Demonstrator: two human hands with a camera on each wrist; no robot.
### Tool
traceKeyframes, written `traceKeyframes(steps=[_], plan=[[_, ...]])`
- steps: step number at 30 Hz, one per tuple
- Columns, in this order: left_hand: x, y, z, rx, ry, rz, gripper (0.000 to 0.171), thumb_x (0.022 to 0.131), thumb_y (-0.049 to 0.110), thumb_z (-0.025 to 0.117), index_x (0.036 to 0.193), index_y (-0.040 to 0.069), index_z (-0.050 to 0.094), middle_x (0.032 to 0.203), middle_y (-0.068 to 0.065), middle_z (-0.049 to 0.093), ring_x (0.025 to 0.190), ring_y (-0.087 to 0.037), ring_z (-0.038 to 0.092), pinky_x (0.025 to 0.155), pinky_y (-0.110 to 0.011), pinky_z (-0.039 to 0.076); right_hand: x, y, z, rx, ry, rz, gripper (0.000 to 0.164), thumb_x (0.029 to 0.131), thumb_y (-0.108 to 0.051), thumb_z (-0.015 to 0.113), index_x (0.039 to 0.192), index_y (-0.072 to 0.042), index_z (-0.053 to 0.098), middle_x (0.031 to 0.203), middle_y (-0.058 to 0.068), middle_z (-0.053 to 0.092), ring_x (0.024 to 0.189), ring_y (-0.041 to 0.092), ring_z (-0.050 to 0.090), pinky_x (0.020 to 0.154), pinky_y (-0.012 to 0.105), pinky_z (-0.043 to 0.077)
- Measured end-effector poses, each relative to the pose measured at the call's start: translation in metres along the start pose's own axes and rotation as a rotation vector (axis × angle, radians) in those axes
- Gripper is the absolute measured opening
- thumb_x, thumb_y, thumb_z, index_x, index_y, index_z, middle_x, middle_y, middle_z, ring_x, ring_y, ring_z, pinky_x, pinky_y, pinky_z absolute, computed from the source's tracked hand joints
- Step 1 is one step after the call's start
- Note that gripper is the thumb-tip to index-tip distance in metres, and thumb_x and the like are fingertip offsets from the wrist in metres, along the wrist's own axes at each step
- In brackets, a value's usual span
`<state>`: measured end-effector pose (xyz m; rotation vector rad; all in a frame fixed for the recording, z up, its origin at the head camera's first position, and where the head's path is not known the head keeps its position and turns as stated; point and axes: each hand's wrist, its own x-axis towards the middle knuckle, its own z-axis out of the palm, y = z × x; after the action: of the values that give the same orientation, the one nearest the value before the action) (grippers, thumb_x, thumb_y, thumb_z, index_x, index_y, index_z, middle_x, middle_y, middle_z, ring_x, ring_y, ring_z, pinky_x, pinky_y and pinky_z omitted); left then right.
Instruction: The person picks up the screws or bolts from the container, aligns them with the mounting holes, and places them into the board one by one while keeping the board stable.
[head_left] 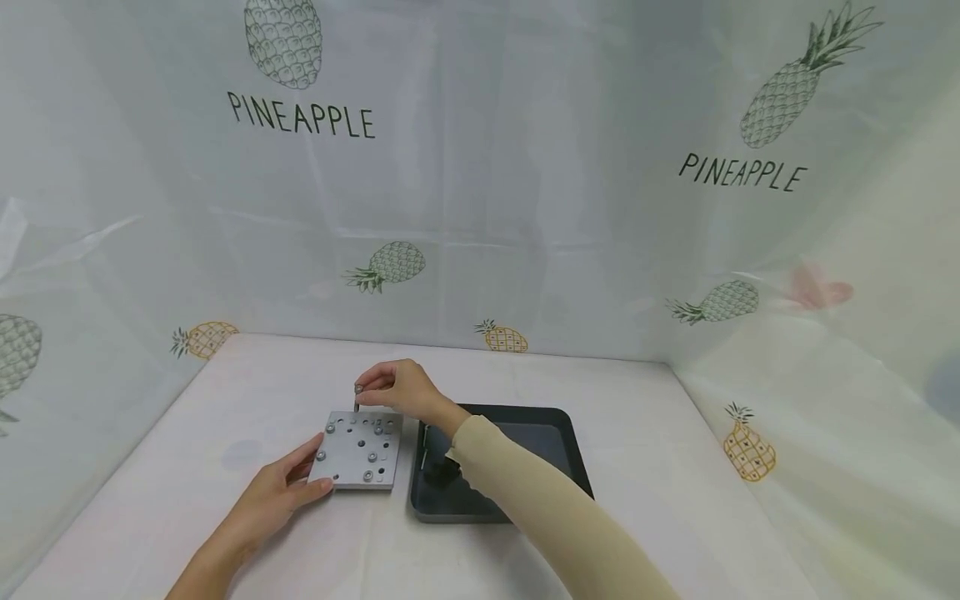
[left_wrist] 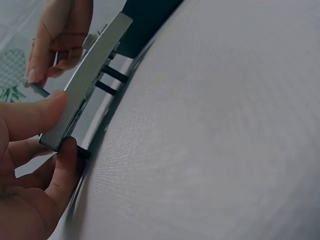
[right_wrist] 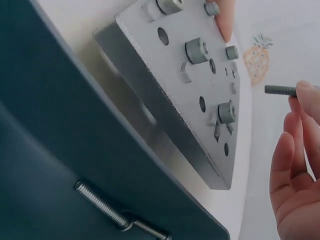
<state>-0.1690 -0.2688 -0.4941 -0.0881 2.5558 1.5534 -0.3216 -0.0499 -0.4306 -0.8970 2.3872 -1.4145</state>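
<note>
A square silver metal plate (head_left: 348,460) with several holes and socket-head bolts (right_wrist: 197,50) standing in it is in front of me. My left hand (head_left: 273,497) grips its left edge, thumb on the upper face and fingers beneath, as the left wrist view shows. Dark bolt shanks (left_wrist: 116,74) stick out below the plate there. Over the plate's far edge, my right hand (head_left: 408,390) pinches a single bolt (right_wrist: 280,90) by its head end. Its threaded end points down toward the plate in the head view.
A dark shallow tray (head_left: 487,518) stands just right of the plate, partly covered by my right sleeve (head_left: 540,492). Loose bolts (right_wrist: 102,205) lie in it. Behind the white table (head_left: 285,367) hangs a pineapple-printed curtain (head_left: 487,192).
</note>
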Motion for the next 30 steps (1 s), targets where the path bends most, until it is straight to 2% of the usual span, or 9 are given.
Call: traceKeyframes(steps=[7,16,23,30], plan=[[0.0,0.001,-0.001,0.006,-0.002,0.013,0.091,0.096,0.035,0.079,0.168,0.008,0.029,0.165,-0.026,0.039,0.152,-0.045,0.04,0.124,-0.058,0.033,0.005,-0.002,0.008,-0.021,-0.023,-0.008,0.017,0.094,-0.023,0.084,0.111,-0.021,0.08,0.092,-0.013,0.076,0.085,0.002,0.069,0.081,0.019,0.053],[-0.001,0.0,-0.001,-0.002,-0.012,-0.011,0.092,0.097,0.035,0.079,0.168,0.008,0.028,0.166,-0.027,0.035,0.154,-0.044,0.036,0.124,-0.056,0.032,0.009,-0.003,0.021,-0.062,-0.026,0.017,0.016,0.093,-0.022,0.085,0.108,-0.021,0.08,0.09,-0.016,0.075,0.082,0.001,0.067,0.074,0.017,0.053],[-0.001,0.0,-0.002,-0.013,-0.011,0.005,0.091,0.097,0.034,0.078,0.168,0.007,0.028,0.165,-0.028,0.037,0.152,-0.043,0.041,0.12,-0.051,0.039,0.011,-0.003,0.025,-0.07,-0.021,0.033,0.015,0.092,-0.023,0.086,0.106,-0.022,0.081,0.089,-0.016,0.075,0.082,0.001,0.068,0.074,0.018,0.053],[-0.002,0.0,-0.002,-0.024,-0.009,-0.012,0.093,0.095,0.038,0.08,0.168,0.008,0.03,0.165,-0.026,0.04,0.15,-0.041,0.044,0.119,-0.05,0.042,0.013,-0.003,0.029,-0.088,-0.033,0.035,0.013,0.092,-0.021,0.087,0.103,-0.023,0.081,0.088,-0.017,0.075,0.08,0.0,0.066,0.07,0.017,0.053]])
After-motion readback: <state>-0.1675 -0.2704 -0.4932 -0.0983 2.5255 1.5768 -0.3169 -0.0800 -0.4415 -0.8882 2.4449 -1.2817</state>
